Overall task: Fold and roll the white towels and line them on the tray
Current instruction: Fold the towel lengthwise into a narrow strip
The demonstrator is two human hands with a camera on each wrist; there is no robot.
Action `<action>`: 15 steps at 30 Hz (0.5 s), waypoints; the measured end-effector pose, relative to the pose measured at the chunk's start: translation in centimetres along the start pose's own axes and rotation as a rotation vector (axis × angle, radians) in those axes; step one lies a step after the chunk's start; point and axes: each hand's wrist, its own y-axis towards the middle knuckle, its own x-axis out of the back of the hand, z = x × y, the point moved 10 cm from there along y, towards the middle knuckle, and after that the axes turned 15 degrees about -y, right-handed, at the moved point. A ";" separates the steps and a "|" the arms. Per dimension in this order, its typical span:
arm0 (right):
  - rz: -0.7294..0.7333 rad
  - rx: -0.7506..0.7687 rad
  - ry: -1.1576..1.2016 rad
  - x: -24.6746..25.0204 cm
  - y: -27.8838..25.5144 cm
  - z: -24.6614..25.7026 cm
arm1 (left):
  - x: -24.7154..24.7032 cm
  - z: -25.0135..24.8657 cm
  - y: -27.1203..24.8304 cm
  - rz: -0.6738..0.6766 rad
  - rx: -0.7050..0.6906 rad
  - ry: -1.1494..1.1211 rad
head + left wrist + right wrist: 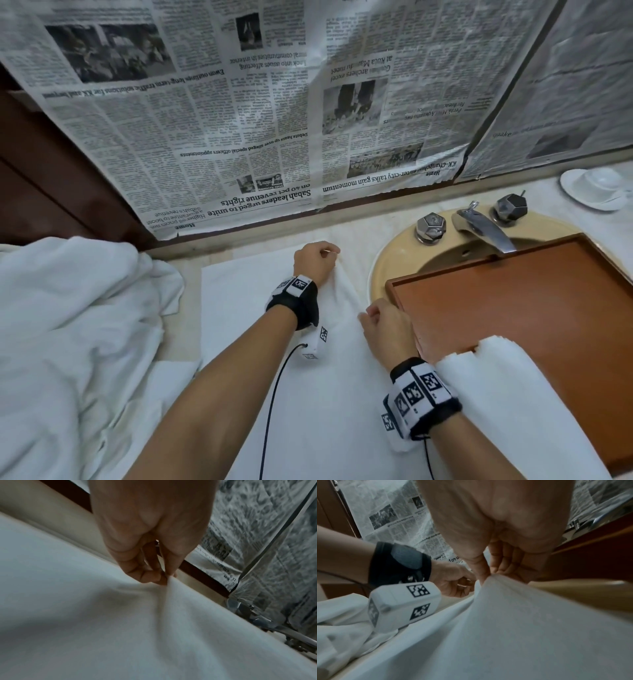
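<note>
Nearest you, a folded white towel (520,394) overhangs the near corner of the brown rectangular wooden tray (534,301) set over the beige basin (394,253). On the table, a flat white cloth towel (246,308) lies spread; your right hand (385,327) pinches its raised right edge in a closed grip, beside the tray's left rim. Farther off, your left hand (313,258) pinches the same edge near the far corner. At left, a crumpled heap of white towels (68,325). Beyond, chrome tap (483,228), then newspaper sheets (239,102) on the wall.
</note>
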 end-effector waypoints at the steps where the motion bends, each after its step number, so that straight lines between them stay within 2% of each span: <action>1: -0.021 0.018 -0.002 0.4 -0.4 0.6 | 0.8 0.1 -0.3 -0.007 0.014 -0.040; 4: -0.052 0.082 -0.005 1.1 -2.2 3.5 | 4.1 0.3 -1.5 -0.028 0.024 -0.120; 9: -0.047 0.269 -0.130 0.5 -5.7 11.4 | 12.3 1.1 -3.8 -0.096 -0.036 -0.141; 15: 0.048 0.424 -0.288 -4.8 -9.1 20.2 | 22.0 4.9 -6.4 -0.251 -0.036 -0.084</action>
